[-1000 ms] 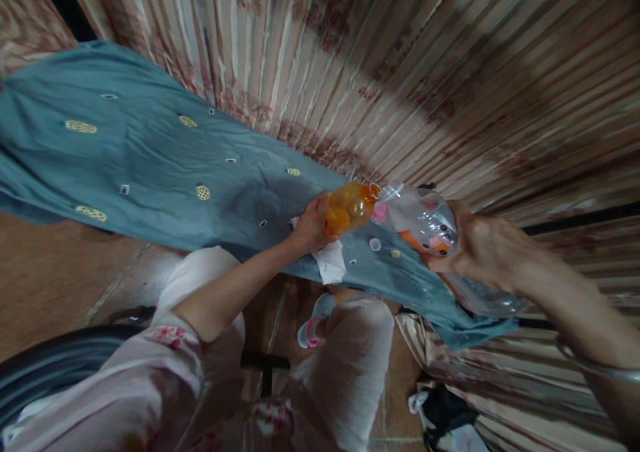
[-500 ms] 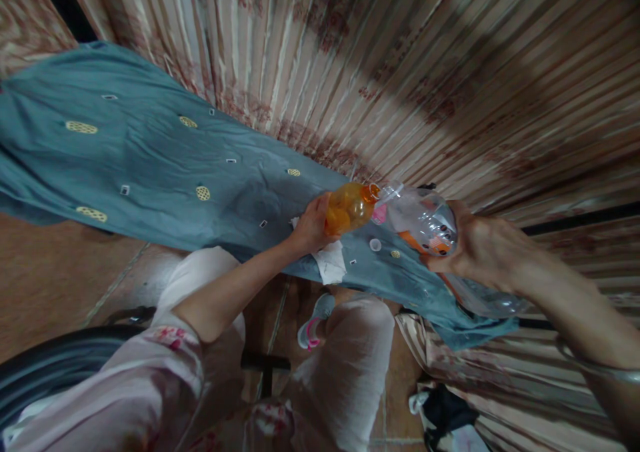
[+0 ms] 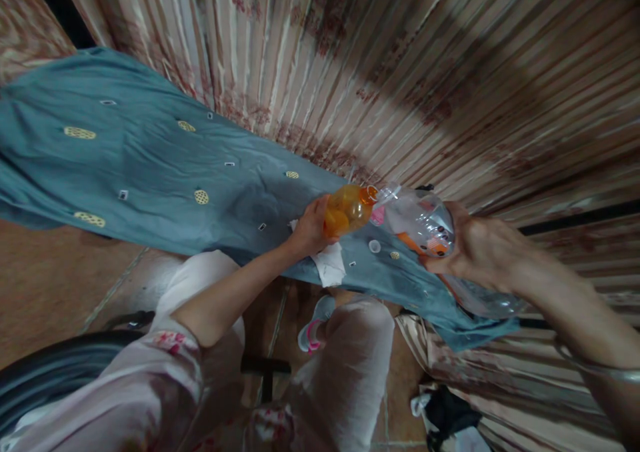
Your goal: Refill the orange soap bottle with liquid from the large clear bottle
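My left hand point(image 3: 311, 229) is wrapped round a bottle of orange liquid point(image 3: 347, 210), tilted with its neck to the right. My right hand point(image 3: 473, 249) grips a clear plastic bottle point(image 3: 423, 219) with an orange label, its neck pointing left. The two bottle mouths meet or nearly meet; whether liquid passes between them cannot be made out. Under the orange bottle lies a white tissue point(image 3: 330, 264) at the cloth's edge. A small whitish cap point(image 3: 375, 246) rests on the cloth, and something pink point(image 3: 377, 215) shows beside the bottle necks.
A blue-green cloth point(image 3: 160, 165) with yellow prints covers the long narrow surface. Another clear bottle point(image 3: 483, 299) lies beneath my right wrist. Behind hangs a patterned curtain point(image 3: 280, 52). Dark and white items point(image 3: 447, 412) lie on the floor at lower right.
Both hands and bottles hold nearly the same pose, with the mouths still together. The view has shifted very slightly.
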A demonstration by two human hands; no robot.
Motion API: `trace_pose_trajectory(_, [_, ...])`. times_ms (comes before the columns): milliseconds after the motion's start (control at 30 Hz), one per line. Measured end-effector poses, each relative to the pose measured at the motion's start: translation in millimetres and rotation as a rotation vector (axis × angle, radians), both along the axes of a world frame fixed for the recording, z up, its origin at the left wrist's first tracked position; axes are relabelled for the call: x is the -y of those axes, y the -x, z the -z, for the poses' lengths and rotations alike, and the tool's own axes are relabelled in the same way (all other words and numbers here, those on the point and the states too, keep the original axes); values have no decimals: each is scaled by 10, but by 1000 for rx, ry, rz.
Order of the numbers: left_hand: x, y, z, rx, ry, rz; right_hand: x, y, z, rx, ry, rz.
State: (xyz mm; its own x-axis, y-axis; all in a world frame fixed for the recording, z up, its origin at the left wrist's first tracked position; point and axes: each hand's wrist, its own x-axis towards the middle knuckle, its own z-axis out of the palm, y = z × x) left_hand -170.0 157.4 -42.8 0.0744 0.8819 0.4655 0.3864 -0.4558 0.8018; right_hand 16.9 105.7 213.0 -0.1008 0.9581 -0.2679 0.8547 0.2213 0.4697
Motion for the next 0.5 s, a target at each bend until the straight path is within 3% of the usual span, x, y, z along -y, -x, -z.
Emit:
trace_pose_trajectory(267, [29,48,-131,9,-4,22,-5,-7,-7,27,-9,-51])
trace_pose_trajectory(500, [20,74,-148,10,4,31,-38,-30,2,19,-16,-76])
